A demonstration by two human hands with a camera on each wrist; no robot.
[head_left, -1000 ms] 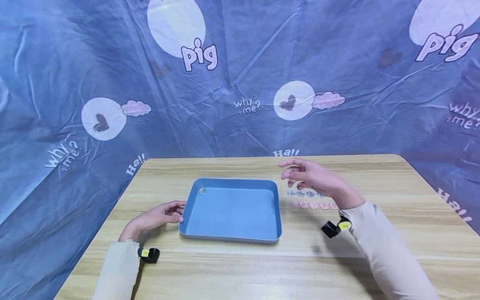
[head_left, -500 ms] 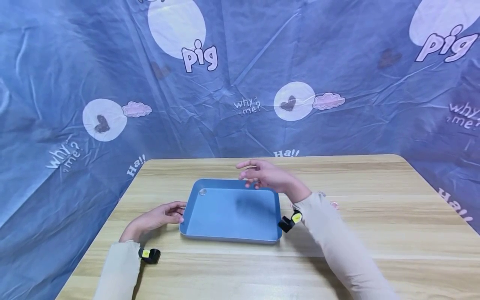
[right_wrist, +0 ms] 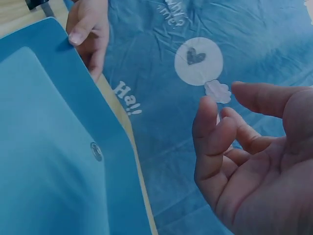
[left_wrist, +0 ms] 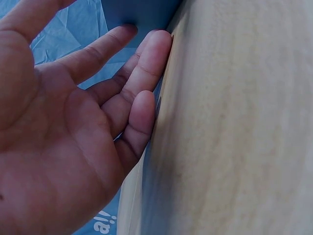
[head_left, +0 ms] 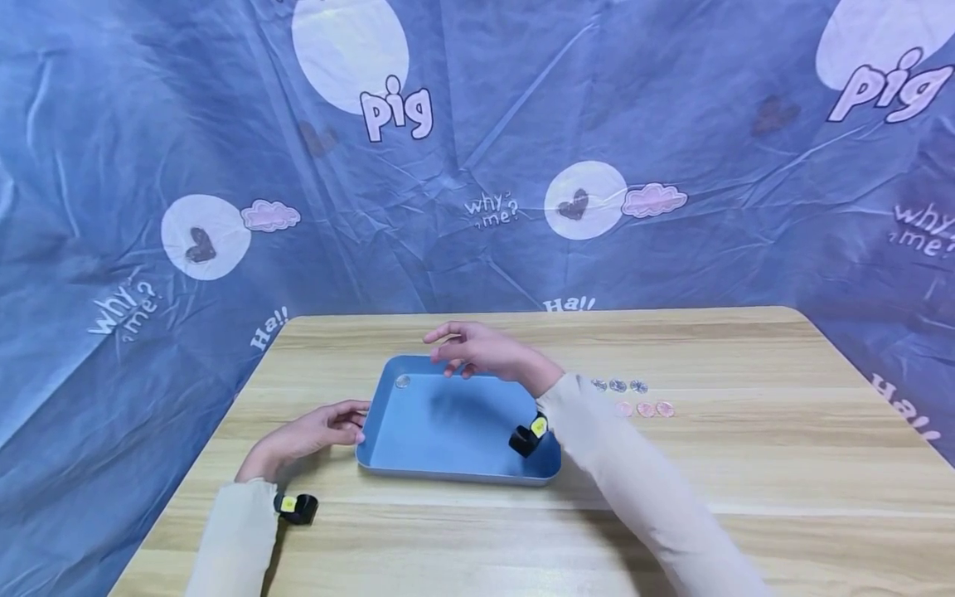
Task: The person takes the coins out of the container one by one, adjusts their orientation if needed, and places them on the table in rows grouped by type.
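A shallow blue tray point(head_left: 458, 423) lies on the table, with one silver coin point(head_left: 403, 381) in its far left corner. My left hand point(head_left: 317, 431) rests against the tray's left side, thumb at the rim. In the left wrist view its index fingertip touches the outer wall point(left_wrist: 146, 12), and the other fingers are loosely bent. Above the tray's far edge hovers my right hand point(head_left: 485, 352). In the right wrist view its thumb point(right_wrist: 261, 100) is apart from the bent fingers point(right_wrist: 208, 142), with nothing visible between them.
Right of the tray lie a row of silver coins point(head_left: 618, 386) and a nearer row of pinkish coins point(head_left: 645, 410), both partly hidden by my right sleeve point(head_left: 634, 464). A blue printed cloth point(head_left: 477, 274) hangs behind the wooden table point(head_left: 806, 464).
My right hand has moved left from above the coin rows to over the tray, its fingers keeping much the same pose. The left hand, tray and coin in it have stayed put.
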